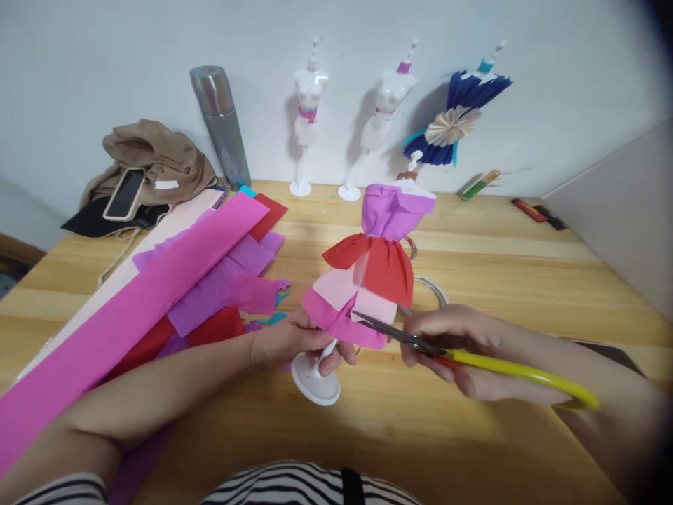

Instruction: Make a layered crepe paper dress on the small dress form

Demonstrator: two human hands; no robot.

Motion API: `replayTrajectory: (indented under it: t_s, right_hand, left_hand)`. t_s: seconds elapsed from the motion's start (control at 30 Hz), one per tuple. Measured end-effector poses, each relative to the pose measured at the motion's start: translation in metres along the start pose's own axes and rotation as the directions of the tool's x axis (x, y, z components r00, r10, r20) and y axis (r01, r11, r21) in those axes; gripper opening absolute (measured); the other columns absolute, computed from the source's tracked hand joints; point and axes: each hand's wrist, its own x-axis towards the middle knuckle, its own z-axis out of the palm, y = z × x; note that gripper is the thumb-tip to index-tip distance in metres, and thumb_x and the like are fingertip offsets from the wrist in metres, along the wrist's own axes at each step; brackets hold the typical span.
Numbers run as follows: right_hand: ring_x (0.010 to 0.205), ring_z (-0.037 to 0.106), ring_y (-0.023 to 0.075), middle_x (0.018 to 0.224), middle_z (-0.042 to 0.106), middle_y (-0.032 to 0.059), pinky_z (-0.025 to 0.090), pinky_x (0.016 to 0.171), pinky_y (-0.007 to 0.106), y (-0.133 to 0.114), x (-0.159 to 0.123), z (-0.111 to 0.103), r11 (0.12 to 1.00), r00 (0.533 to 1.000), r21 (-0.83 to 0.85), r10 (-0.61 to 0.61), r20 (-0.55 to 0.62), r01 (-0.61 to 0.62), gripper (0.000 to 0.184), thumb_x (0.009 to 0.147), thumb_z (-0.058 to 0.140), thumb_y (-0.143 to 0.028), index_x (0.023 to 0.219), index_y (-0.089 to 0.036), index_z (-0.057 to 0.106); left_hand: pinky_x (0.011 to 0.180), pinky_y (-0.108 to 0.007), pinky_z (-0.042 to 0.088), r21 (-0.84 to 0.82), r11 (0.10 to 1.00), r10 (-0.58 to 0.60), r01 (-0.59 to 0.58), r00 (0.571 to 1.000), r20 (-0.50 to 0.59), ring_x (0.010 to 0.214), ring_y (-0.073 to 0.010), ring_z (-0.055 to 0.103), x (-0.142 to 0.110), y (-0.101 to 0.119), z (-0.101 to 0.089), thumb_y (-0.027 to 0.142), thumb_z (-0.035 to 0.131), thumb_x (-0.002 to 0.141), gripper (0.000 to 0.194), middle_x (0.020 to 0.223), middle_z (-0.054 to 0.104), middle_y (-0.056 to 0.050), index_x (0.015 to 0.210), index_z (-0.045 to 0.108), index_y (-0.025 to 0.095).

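Note:
A small dress form (418, 186) leans away from me, its white round base (316, 382) lifted off the table. It wears a purple crepe-paper top (392, 210) and a skirt in red (392, 270), pale pink (376, 308) and magenta (326, 312) layers. My left hand (302, 340) is closed around the stand below the skirt, at the magenta hem. In my right hand (446, 340) is a pair of scissors (505, 365) with yellow and red handles. Their blades lie against the lower pale pink layer; whether they are parted I cannot tell.
Crepe-paper sheets, one a long magenta strip (158, 305), cover the left side. Behind stand a grey thermos (223, 126), two bare dress forms (310, 105) and one in blue paper (463, 98). A glue stick (481, 184), tape roll (434, 289), phone (126, 193) and brown cloth (158, 151) lie around.

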Motion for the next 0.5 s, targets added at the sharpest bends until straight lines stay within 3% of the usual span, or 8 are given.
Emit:
replayTrajectory:
  t_s: [0.17,0.27,0.5]
  right_hand:
    - [0.06,0.041,0.011,0.074,0.051,-0.0018,0.034,0.052,0.025,0.001,0.0001,0.0009,0.997,0.999,0.049,-0.052,-0.005,0.052,0.04,0.078,0.073,-0.052,0.101,-0.02,0.064]
    - [0.064,0.044,0.0121,0.08,0.052,0.0001,0.036,0.056,0.026,0.0003,-0.0015,-0.0001,1.0,1.0,0.026,0.01,-0.004,-0.01,0.033,0.081,0.07,-0.046,0.101,-0.02,0.064]
    - [0.065,0.047,0.0114,0.083,0.053,-0.0005,0.039,0.055,0.024,0.0047,-0.007,0.0021,1.0,1.0,-0.018,0.006,0.001,-0.006,0.031,0.074,0.07,-0.017,0.104,-0.024,0.063]
  left_hand:
    - [0.047,-0.022,0.029,-0.01,1.0,0.008,-0.008,1.0,0.0,0.048,-0.0085,0.045,0.0,0.002,0.0009,0.065,0.061,0.081,0.056,0.056,0.054,-0.001,0.087,0.071,0.01]
    - [0.046,-0.022,0.028,-0.025,1.0,-0.014,0.014,1.0,-0.013,0.048,-0.0083,0.044,-0.0001,0.0034,0.0025,0.066,0.063,0.079,0.056,0.056,0.054,-0.001,0.085,0.072,0.01]
    - [0.05,-0.023,0.031,-0.058,0.998,-0.019,0.02,1.0,0.02,0.051,-0.0094,0.047,-0.0004,0.0011,0.0001,0.063,0.065,0.079,0.053,0.055,0.054,-0.001,0.077,0.071,0.011]
